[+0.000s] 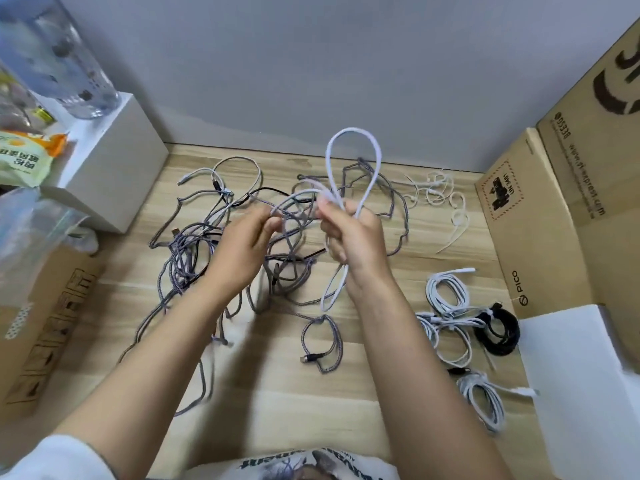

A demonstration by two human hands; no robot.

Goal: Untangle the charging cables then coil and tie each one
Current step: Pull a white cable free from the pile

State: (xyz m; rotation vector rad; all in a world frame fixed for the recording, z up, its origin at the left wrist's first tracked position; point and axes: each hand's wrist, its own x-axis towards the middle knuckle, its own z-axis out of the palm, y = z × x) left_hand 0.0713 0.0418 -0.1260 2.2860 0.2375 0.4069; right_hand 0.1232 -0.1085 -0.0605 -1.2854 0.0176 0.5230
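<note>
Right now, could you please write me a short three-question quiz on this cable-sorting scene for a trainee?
1. True or false: the right hand grips loops of a white cable.
2. Which colour is the one dark tied coil at the right: A black, B red, C green?
3. Fill in: the grey tangle lies on the wooden ____.

Key: 1 true. 2 A. 3 floor. The left hand pinches another stretch of that cable; loose white ties lie near the wall.
</note>
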